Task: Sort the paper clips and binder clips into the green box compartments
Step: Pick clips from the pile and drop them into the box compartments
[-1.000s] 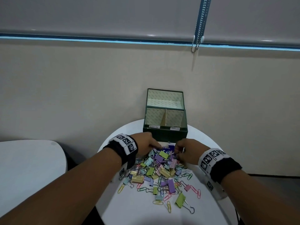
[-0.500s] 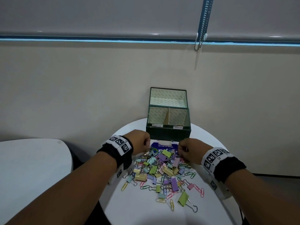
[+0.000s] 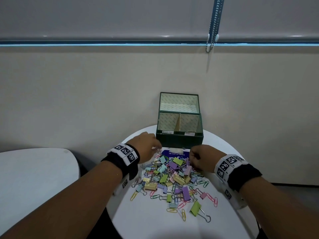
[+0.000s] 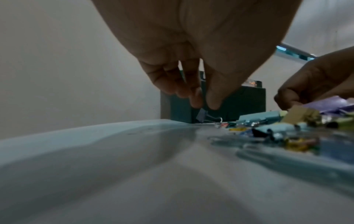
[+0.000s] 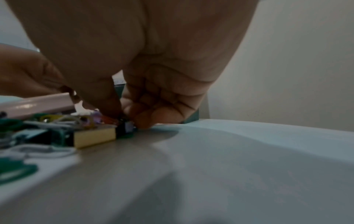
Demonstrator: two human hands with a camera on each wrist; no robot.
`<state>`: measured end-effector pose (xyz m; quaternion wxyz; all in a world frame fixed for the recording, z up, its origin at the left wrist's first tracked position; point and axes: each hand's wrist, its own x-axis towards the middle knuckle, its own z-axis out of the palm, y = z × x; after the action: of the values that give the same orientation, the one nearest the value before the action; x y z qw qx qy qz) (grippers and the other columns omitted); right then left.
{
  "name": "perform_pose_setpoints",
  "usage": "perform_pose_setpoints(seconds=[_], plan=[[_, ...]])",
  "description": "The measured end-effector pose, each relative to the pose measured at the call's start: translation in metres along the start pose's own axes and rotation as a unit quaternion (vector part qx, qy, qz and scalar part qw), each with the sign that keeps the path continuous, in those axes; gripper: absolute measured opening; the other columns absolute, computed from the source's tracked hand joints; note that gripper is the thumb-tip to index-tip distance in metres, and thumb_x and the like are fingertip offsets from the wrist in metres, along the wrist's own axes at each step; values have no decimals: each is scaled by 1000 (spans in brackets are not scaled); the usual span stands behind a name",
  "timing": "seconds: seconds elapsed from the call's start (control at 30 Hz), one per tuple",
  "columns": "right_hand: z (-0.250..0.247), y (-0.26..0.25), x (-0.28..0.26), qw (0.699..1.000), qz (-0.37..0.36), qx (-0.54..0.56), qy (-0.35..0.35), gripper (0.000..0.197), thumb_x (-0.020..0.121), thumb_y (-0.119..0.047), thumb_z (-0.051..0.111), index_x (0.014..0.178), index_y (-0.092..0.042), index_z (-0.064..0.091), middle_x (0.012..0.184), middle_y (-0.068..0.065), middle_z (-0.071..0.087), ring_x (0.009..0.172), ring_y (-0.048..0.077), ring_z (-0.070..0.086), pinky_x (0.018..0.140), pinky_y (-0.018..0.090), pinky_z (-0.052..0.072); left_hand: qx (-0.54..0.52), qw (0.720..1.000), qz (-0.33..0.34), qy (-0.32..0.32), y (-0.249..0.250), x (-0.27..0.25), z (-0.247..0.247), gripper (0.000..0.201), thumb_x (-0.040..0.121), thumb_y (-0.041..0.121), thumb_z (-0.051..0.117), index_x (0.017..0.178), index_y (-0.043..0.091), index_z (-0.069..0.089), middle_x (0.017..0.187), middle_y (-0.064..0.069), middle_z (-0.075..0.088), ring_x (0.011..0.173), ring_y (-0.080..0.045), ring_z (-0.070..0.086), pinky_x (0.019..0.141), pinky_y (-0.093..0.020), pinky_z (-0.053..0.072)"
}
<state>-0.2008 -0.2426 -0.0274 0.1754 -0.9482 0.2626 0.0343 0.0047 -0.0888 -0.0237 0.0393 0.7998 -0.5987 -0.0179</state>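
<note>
The green box stands open at the back of the round white table, with two labelled front compartments and nothing showing inside them. A heap of pastel binder clips and paper clips lies in front of it. My left hand is at the box's front left corner. Its thumb and forefinger pinch a small lilac binder clip just above the table. My right hand is curled at the heap's far right edge. Its thumb and fingers close on a small dark purple clip lying on the table.
A blue printed card lies under the heap against the box front. Loose clips, among them a large green binder clip, are scattered toward me. A second white table stands to the left. The wall is close behind the box.
My left hand has left the heap and moved back and left to the box's corner with a small clip. My right hand has stayed at the heap's right edge.
</note>
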Motion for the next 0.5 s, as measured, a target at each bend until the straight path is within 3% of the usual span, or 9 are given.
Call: perform_pose_setpoints(seconds=[0.1,0.17,0.27,0.37,0.5], plan=[[-2,2,-2,997,-14,34,64,15,97,-20,56,84,-26,58,82,-7,65,77,11,61,66,19,45,24,997,44,-67,2,2,5,42,99,17,55,133,42,58,122,1,55,111,-22,49,93,-37,46],[-3,4,-3,994,-26,52,96,19,97,-22,58,80,-31,53,82,-10,63,77,10,59,67,20,43,25,996,40,-78,2,2,6,41,98,19,56,131,43,59,121,1,53,109,-21,48,93,-36,46],[-4,7,-3,989,-26,69,128,22,96,-22,62,81,-32,50,85,-9,64,80,11,60,67,20,43,4,998,25,-56,3,0,2,20,95,34,61,111,41,70,113,5,51,105,-17,47,87,-34,44],[-5,7,-5,986,-29,69,147,22,93,-17,62,81,-31,49,83,-5,65,78,17,61,64,18,41,-15,999,9,-44,3,-3,1,10,92,36,64,96,32,72,104,8,50,98,-14,48,81,-29,40],[-6,5,-7,983,-24,86,163,18,97,-15,59,109,-27,60,97,-10,64,87,16,62,78,19,47,-77,996,-43,18,3,-4,-5,13,97,28,57,99,24,69,100,6,64,93,-15,60,80,-27,44]])
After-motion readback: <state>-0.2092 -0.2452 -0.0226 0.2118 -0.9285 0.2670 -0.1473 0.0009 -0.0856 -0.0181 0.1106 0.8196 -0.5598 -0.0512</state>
